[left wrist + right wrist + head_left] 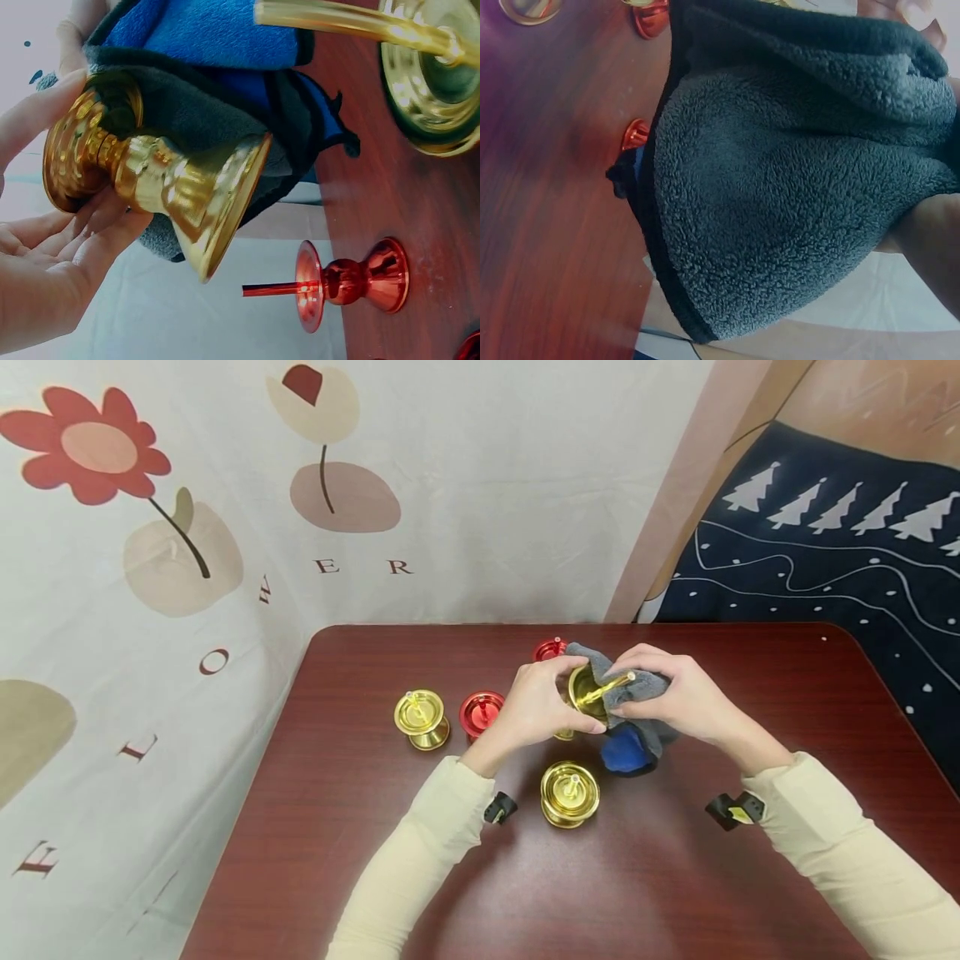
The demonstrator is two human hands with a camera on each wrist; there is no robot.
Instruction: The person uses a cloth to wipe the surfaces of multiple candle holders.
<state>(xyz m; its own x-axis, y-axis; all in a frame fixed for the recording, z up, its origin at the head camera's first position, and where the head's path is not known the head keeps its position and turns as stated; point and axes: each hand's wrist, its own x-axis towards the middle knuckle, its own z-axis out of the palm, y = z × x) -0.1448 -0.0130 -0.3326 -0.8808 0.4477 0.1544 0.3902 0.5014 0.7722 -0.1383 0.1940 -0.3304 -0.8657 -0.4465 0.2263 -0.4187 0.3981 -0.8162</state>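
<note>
A gold candle holder [581, 687], with a thin stem rising from its dish, is tilted above the table. My left hand [536, 702] grips it by the dish, thumb and fingers on opposite sides of the rim. In the left wrist view, the flared base of this candle holder [217, 199] points away from the palm. My right hand [686, 697] pinches a grey cloth [641, 689] with a blue reverse side against the dish, close by the stem. Loose cloth hangs below that hand and covers much of the right wrist view.
One gold candle holder [570, 793] stands in front of the hands, another gold one [420, 717] at the left. A red candle holder [481, 713] is beside the left hand; a second red one [550, 649] stands behind. The dark red tabletop [360, 852] meets printed curtains at the back.
</note>
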